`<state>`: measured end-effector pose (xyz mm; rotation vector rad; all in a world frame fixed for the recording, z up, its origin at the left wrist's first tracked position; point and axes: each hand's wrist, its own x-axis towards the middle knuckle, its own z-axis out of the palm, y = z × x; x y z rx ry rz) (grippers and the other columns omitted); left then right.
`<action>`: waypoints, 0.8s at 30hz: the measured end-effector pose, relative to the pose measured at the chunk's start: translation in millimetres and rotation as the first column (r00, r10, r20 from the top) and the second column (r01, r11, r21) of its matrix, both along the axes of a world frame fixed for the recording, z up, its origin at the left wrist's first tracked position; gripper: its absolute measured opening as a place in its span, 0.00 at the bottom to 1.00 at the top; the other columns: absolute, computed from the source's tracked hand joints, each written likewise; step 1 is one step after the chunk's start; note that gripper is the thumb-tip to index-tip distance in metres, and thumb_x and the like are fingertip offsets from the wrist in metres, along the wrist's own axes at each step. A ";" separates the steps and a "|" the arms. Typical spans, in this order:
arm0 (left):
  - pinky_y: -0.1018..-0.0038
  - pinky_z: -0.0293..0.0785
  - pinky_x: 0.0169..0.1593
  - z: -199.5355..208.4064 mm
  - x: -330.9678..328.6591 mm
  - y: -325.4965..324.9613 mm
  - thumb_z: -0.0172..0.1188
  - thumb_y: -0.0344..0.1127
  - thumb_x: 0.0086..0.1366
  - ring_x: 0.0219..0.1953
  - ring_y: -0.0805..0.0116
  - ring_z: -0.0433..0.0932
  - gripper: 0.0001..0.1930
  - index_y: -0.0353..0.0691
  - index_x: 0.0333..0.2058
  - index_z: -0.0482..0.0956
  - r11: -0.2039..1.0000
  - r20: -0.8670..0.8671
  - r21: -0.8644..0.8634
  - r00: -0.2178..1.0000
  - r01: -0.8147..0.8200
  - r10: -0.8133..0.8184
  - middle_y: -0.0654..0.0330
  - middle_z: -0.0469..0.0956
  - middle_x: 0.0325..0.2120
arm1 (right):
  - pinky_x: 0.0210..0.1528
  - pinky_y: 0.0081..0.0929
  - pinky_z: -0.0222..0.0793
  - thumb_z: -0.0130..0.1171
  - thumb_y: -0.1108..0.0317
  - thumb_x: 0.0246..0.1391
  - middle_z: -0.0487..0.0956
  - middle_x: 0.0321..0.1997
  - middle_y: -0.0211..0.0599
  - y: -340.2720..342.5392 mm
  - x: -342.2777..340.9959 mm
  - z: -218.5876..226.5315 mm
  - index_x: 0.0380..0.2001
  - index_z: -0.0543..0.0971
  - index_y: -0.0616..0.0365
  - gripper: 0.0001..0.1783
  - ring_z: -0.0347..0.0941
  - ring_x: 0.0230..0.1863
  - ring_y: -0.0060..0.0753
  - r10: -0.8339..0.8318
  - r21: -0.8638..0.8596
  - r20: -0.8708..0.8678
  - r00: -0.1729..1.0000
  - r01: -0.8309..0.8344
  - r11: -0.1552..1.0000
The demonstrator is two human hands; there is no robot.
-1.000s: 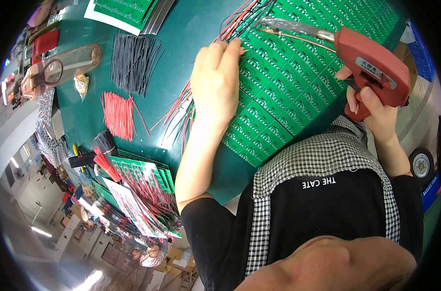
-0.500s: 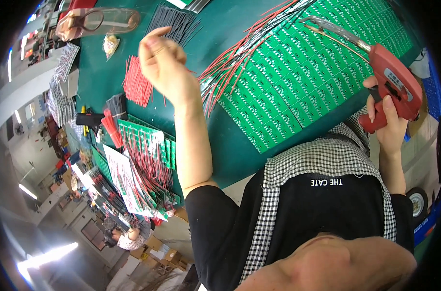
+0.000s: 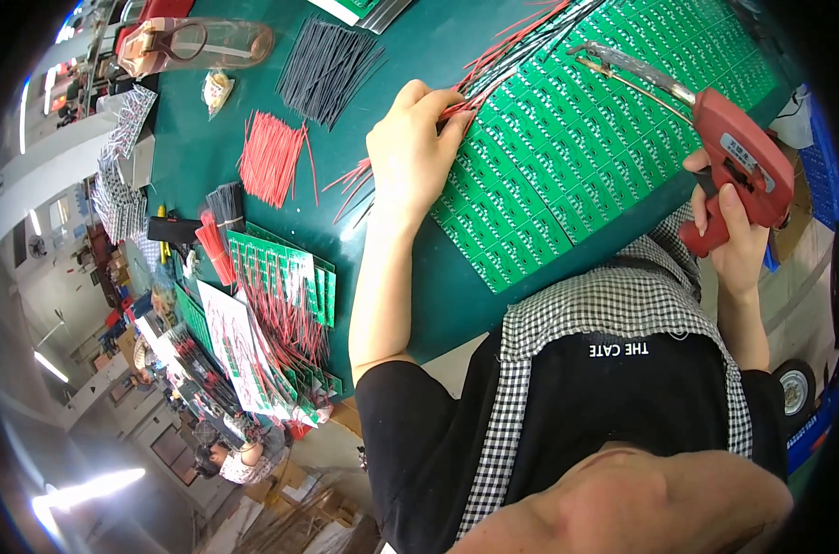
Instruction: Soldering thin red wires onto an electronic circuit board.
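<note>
My left hand [image 3: 412, 152] is closed around red and black wires [image 3: 507, 60] lying along the far left edge of the green circuit board panels [image 3: 530, 189]. Wire ends stick out on the near left side of its palm. In my right hand [image 3: 735, 226] is a red soldering gun [image 3: 742, 157], gripped by the handle with fingers at its trigger. Its metal tip and a thin feed tube point left over the boards, apart from my left hand. Left of my left hand lie a bundle of loose red wires [image 3: 273, 159] and a bundle of black wires [image 3: 325, 72].
Stacked boards with red wires attached [image 3: 285, 277] stand at the table's left edge. A clear bottle [image 3: 221, 44] and a small bag [image 3: 216, 90] lie at the far left. Another person [image 3: 244, 459] is in the background at lower left. A wheel [image 3: 794, 392] shows at right.
My left hand has come down and right from above the loose red wires and closed on the wires by the boards. The soldering gun has shifted only slightly.
</note>
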<state>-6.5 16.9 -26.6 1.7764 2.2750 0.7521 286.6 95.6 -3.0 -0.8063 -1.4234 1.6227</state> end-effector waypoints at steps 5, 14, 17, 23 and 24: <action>0.70 0.69 0.28 -4.4 1.4 -3.3 0.59 0.36 0.51 0.23 0.61 0.74 0.06 0.42 0.26 0.77 0.998 -0.039 0.002 0.998 -0.056 0.056 0.60 0.70 0.25 | 0.19 0.14 0.59 0.48 0.69 0.54 0.73 0.40 0.49 -0.7 -0.7 -2.9 0.49 0.63 0.65 0.20 0.62 0.19 0.20 0.000 -0.006 -0.002 1.000 0.000 1.000; 0.84 0.59 0.21 33.4 -62.3 -42.8 0.45 0.34 0.65 0.18 0.79 0.61 0.06 0.38 0.32 0.67 0.704 0.545 0.603 0.838 -0.376 -0.019 0.63 0.65 0.16 | 0.20 0.14 0.58 0.45 0.70 0.56 0.72 0.42 0.48 0.6 4.0 -12.2 0.51 0.61 0.65 0.20 0.61 0.19 0.20 -0.011 0.002 -0.004 1.000 0.011 1.000; 0.82 0.50 0.17 24.3 -71.8 -45.8 0.41 0.40 0.67 0.15 0.78 0.52 0.10 0.43 0.29 0.64 0.525 0.691 0.668 0.701 -0.527 -0.176 0.68 0.56 0.13 | 0.19 0.13 0.58 0.44 0.70 0.56 0.72 0.42 0.48 0.4 2.3 -12.2 0.51 0.61 0.65 0.20 0.61 0.19 0.19 0.001 0.007 0.019 1.000 -0.001 1.000; 0.81 0.45 0.18 -5.7 -87.6 -41.9 0.41 0.45 0.67 0.16 0.80 0.50 0.13 0.45 0.27 0.61 0.485 0.834 0.534 0.527 -0.693 -0.165 0.71 0.52 0.12 | 0.19 0.13 0.58 0.45 0.69 0.56 0.72 0.42 0.47 -0.5 2.5 -8.4 0.51 0.61 0.65 0.20 0.61 0.19 0.18 0.009 0.022 0.027 1.000 -0.009 1.000; 0.81 0.45 0.17 -8.1 -85.2 -39.2 0.42 0.49 0.66 0.14 0.80 0.50 0.16 0.45 0.25 0.60 0.488 0.826 0.542 0.540 -0.684 -0.160 0.71 0.51 0.12 | 0.19 0.13 0.58 0.45 0.69 0.56 0.72 0.42 0.47 0.0 2.8 -8.7 0.51 0.61 0.65 0.20 0.61 0.19 0.18 0.010 0.022 0.027 1.000 -0.011 1.000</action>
